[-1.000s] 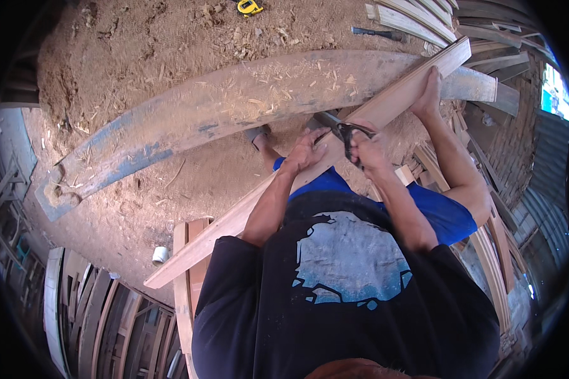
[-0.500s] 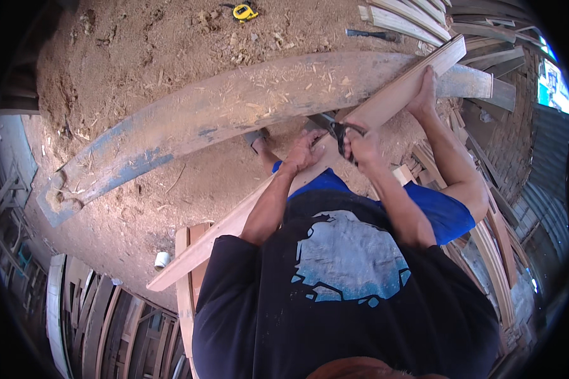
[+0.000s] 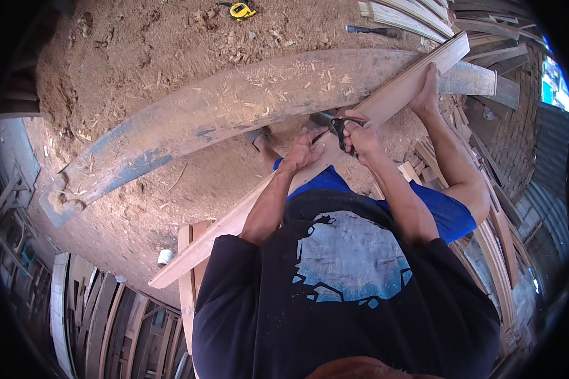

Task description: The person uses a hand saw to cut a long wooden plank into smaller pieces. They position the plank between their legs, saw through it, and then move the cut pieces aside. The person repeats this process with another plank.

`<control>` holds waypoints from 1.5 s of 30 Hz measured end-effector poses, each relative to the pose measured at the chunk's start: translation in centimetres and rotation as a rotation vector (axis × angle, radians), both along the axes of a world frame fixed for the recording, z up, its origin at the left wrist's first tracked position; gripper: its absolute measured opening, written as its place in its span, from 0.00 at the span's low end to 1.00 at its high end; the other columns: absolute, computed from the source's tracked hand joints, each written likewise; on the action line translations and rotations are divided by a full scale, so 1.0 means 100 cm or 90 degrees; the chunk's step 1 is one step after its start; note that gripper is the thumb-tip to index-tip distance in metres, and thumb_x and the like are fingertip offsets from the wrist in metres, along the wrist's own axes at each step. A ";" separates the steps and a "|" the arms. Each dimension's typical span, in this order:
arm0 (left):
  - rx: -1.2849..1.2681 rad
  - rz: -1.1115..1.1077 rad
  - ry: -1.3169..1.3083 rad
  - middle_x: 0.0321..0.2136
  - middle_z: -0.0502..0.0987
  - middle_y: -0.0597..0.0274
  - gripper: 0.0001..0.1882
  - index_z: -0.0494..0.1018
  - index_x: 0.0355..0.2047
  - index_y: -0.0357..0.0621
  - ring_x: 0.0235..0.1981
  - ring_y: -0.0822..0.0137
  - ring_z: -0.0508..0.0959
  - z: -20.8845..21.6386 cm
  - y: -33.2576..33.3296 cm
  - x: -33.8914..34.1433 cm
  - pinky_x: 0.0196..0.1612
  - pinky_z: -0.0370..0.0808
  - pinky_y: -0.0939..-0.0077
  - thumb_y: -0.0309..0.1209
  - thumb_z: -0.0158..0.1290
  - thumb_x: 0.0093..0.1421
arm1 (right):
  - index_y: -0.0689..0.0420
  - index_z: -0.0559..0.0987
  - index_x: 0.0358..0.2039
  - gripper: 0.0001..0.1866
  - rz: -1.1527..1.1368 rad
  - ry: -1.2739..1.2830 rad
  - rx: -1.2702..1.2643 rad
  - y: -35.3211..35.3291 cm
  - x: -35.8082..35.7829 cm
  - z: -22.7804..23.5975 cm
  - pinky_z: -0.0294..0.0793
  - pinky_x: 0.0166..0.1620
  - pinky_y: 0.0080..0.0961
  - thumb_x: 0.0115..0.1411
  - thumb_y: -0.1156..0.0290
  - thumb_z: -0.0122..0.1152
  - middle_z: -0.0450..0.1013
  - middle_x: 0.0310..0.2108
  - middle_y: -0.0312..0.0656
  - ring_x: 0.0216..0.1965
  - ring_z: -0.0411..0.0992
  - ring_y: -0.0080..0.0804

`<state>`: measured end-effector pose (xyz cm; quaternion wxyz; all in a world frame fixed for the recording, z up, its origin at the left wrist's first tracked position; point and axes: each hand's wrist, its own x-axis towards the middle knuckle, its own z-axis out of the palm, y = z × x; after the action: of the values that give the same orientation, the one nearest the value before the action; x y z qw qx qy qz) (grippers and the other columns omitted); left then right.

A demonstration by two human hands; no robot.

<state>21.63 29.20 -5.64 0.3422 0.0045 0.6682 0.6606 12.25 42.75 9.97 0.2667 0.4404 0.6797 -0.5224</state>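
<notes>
A long pale wooden plank (image 3: 391, 95) runs diagonally across my lap, from lower left to upper right. My right hand (image 3: 363, 137) is closed round the black loop handle of a handsaw (image 3: 339, 134) above the plank. Most of the saw's blade is hidden or seen edge-on. My left hand (image 3: 302, 151) lies on the plank just left of the saw, fingers stretched out and pressing on the wood. My bare foot (image 3: 427, 88) rests against the plank near its far end.
A broad curved board (image 3: 227, 95) strewn with wood chips lies beyond the plank. Farther off are a yellow tape measure (image 3: 241, 11) and a dark chisel-like tool (image 3: 372, 30). A white cup-like object (image 3: 164, 258) stands at lower left. Timber strips (image 3: 417, 19) are stacked around, over sawdust-covered ground.
My right hand and the saw handle have moved a little up and away from me. My left hand and the plank stay nearly in place.
</notes>
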 end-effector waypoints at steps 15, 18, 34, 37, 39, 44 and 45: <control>-0.021 0.000 -0.023 0.57 0.72 0.42 0.29 0.69 0.61 0.49 0.64 0.41 0.66 0.000 0.002 -0.002 0.68 0.60 0.56 0.31 0.58 0.58 | 0.63 0.68 0.61 0.24 -0.019 -0.009 -0.037 0.002 0.001 0.002 0.62 0.17 0.21 0.65 0.76 0.55 0.68 0.21 0.35 0.14 0.62 0.20; 0.064 0.052 -0.036 0.56 0.72 0.39 0.28 0.69 0.60 0.48 0.63 0.42 0.66 0.007 0.001 -0.007 0.67 0.62 0.56 0.31 0.58 0.58 | 0.63 0.69 0.60 0.22 0.052 0.045 -0.021 0.021 0.025 0.119 0.62 0.17 0.20 0.65 0.76 0.54 0.68 0.21 0.35 0.15 0.62 0.19; -0.017 0.017 -0.009 0.50 0.76 0.42 0.28 0.71 0.60 0.53 0.51 0.43 0.77 0.006 0.002 -0.009 0.59 0.71 0.56 0.32 0.58 0.58 | 0.62 0.72 0.57 0.18 0.067 0.088 -0.025 0.021 0.040 0.130 0.60 0.16 0.17 0.66 0.76 0.52 0.66 0.20 0.32 0.14 0.61 0.16; -0.017 0.007 0.006 0.47 0.75 0.40 0.28 0.70 0.60 0.54 0.49 0.41 0.77 0.005 0.003 -0.005 0.56 0.72 0.53 0.33 0.58 0.57 | 0.64 0.71 0.55 0.17 0.100 0.048 -0.039 0.016 0.021 0.017 0.62 0.16 0.17 0.65 0.78 0.52 0.67 0.20 0.34 0.14 0.62 0.17; -0.063 -0.018 0.050 0.45 0.74 0.39 0.31 0.68 0.62 0.52 0.48 0.41 0.76 -0.010 0.006 -0.001 0.53 0.73 0.51 0.33 0.59 0.57 | 0.63 0.70 0.56 0.17 0.100 -0.010 0.078 -0.002 0.005 -0.038 0.64 0.16 0.19 0.66 0.78 0.53 0.69 0.21 0.35 0.14 0.63 0.19; -0.314 -0.079 0.047 0.49 0.73 0.35 0.40 0.56 0.65 0.43 0.52 0.39 0.75 0.041 -0.002 -0.005 0.54 0.73 0.50 0.47 0.59 0.58 | 0.58 0.69 0.58 0.19 0.028 -0.018 -0.047 0.016 -0.002 -0.045 0.69 0.18 0.23 0.67 0.74 0.54 0.70 0.23 0.35 0.17 0.66 0.21; -0.374 -0.091 0.038 0.49 0.74 0.35 0.41 0.56 0.65 0.42 0.52 0.40 0.76 0.041 -0.004 0.001 0.55 0.73 0.51 0.51 0.57 0.59 | 0.58 0.69 0.57 0.18 0.024 -0.010 -0.062 0.014 -0.001 -0.048 0.68 0.18 0.23 0.67 0.74 0.54 0.70 0.22 0.35 0.17 0.66 0.21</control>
<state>21.74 28.84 -1.51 0.3545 -0.0283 0.8384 0.4130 12.16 44.17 5.17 0.3030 0.4179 0.6594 -0.5466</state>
